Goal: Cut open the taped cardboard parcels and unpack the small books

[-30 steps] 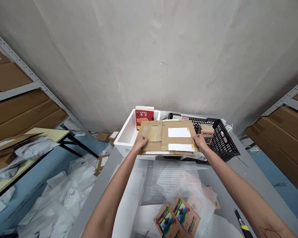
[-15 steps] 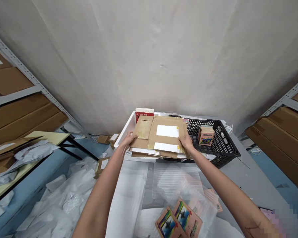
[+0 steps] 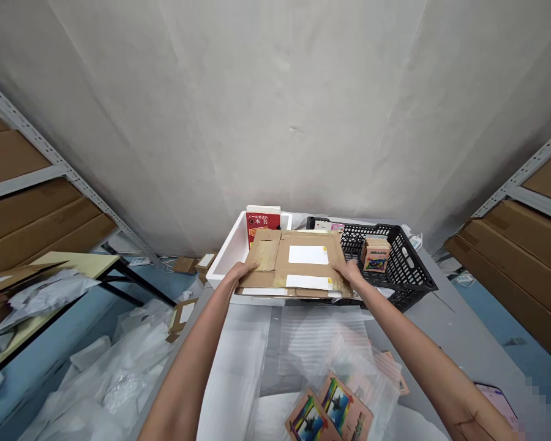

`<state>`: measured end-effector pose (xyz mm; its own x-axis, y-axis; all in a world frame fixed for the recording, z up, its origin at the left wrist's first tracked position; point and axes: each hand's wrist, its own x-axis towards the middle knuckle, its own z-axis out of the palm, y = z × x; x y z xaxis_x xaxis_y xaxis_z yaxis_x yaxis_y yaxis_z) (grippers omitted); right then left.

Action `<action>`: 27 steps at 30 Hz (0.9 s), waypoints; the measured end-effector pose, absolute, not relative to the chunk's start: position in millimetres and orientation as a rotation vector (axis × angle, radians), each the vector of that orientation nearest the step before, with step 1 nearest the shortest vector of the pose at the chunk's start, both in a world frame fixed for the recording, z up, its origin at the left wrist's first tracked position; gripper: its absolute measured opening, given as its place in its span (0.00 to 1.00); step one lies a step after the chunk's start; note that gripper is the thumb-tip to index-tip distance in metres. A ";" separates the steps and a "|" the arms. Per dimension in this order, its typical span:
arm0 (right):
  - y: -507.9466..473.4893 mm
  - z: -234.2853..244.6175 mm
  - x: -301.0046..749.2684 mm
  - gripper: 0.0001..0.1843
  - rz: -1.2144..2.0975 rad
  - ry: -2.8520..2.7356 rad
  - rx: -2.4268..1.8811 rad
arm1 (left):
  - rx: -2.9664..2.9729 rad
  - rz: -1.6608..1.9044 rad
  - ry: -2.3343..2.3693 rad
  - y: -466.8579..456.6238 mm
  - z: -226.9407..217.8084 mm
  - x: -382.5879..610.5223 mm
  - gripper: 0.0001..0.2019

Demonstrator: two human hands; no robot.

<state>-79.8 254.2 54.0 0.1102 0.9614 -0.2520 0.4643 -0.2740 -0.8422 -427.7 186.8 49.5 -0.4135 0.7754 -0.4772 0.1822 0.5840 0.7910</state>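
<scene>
1. Cardboard package lies flat and level, held up in front of the person. Its left part sits over a white foam box, and its right part reaches over the near corner of a black plastic crate.
2. Left hand is at the package's near left corner, with the fingers clenched on the cardboard edge. Right hand is at the near right side, and its fingers grasp the package the same way, so both hands have hold of it.
3. Package top: brown packing tape across the left flap, and two white labels, one above the other – the lower one with a small yellow mark at its end.
4. Just behind the package, a red book stands upright in the foam box. Inside the crate, a small stack of printed boxes sits near its right wall.
5. Nearer the person, the gray tabletop carries sheets of white foam wrap and printed cards – partly under clear plastic.
6. Metal shelves with cardboard boxes stand at the left, and more boxes stand at the right, with white plastic wrap on the floor at the left.
</scene>
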 end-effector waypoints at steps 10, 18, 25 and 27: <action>148.9 70.5 11.0 0.28 1.187 -1.153 -1.520 | 0.889 0.990 1.366 97.4 77.8 -369.7 0.37; -22.6 56.4 123.2 0.32 1.165 -0.897 -1.607 | 1.072 0.846 1.316 15.2 64.0 -256.1 0.37; -169.3 18.5 220.0 0.33 0.946 -0.602 -1.679 | 1.188 0.532 1.321 -31.0 50.9 -128.2 0.33; -213.4 5.5 250.7 0.32 0.905 -0.500 -1.668 | 1.210 0.427 1.323 -43.0 47.8 -80.4 0.33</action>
<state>250.7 -213.4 5.5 0.6166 0.7254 -0.3059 -0.1271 -0.2918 -0.9480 -80.4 -43.0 47.8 0.2778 0.8214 -0.4980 0.3747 0.3847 0.8436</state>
